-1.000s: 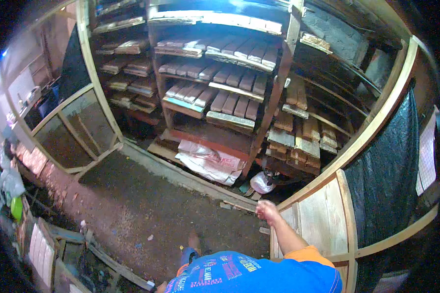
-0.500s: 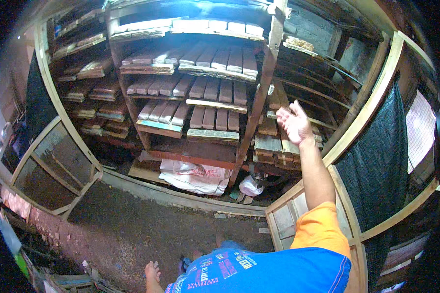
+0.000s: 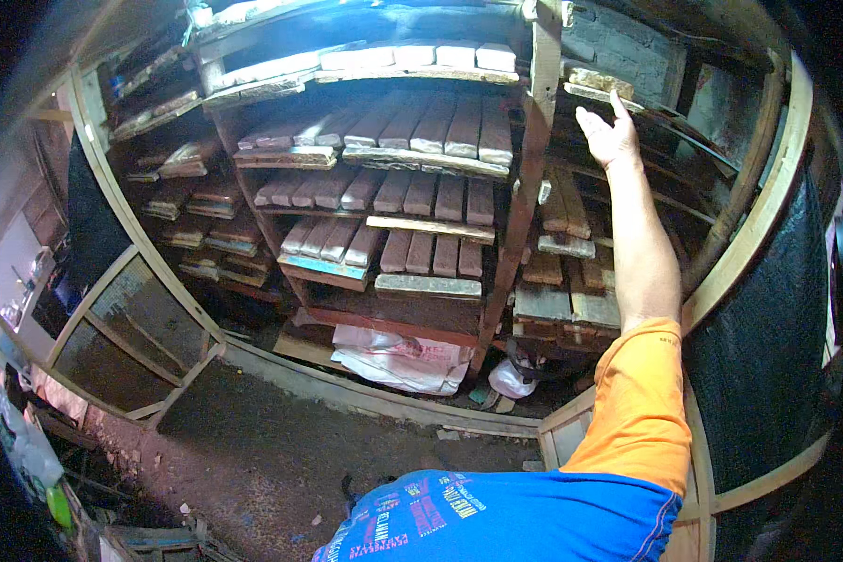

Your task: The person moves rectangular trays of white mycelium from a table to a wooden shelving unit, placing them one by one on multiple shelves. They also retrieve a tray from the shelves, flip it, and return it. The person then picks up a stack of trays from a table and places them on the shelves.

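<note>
While timber racks [image 3: 538,103] edge dark floor [image 3: 281,421] | pale block [image 3: 598,77], long axis left-right, right end lower in view | right hand [image 3: 612,140] spread, empty; left hand unseen, can't tell

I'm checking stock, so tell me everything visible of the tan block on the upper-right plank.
The tan block looks rough, pale and elongated, with uneven edges; its material is unclear. It lies flat on a thin wooden plank, right of the wooden post. The right hand is raised close by, a fingertip overlapping the plank in view; whether they touch cannot be told.
</note>
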Available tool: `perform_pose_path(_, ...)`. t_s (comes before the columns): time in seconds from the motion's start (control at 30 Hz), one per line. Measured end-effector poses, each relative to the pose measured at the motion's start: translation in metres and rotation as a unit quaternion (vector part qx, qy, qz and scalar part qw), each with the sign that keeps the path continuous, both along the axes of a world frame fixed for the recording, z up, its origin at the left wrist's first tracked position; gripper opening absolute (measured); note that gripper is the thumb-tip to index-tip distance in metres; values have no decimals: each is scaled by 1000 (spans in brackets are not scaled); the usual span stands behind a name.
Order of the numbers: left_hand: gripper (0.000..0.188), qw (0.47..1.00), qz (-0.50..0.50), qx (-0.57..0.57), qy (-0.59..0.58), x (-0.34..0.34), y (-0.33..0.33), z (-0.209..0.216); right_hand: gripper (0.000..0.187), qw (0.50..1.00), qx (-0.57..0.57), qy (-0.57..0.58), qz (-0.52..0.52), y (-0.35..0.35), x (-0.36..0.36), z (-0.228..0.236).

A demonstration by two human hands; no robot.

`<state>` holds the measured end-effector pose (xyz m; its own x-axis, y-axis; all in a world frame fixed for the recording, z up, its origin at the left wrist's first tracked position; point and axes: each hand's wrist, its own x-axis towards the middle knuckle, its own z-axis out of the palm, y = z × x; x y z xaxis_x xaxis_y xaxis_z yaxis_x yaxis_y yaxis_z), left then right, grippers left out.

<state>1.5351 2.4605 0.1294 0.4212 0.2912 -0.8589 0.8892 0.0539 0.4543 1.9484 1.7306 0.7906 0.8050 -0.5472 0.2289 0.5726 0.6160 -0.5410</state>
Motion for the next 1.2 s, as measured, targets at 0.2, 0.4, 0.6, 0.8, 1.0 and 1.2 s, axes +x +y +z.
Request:
perform_pose_path(0.2,30,1000,3,9,-17,31,-24,18,63,999,-27,-41,-3,-23,39,11)
perform_pose_path(0.4,29,1000,5,13,-26,48,-38,19,37,999,-15,-43,-9,-27,52,17)
perform_pose_path(0.6,30,1000,8,7,-26,58,-44,9,33,997,-70,-20,-22,-30,54,22)
perform_pose_path(0.8,30,999,17,-2,-30,57,-44,0,33,995,-76,7,-56,-30,55,26)
perform_pose_path(1.0,31,1000,20,-3,-22,45,-47,-12,31,994,-100,-13,-51,-33,38,21)
perform_pose_path(1.2,32,1000,1,4,-20,46,-40,-21,24,990,-115,3,-88,-26,-9,18)
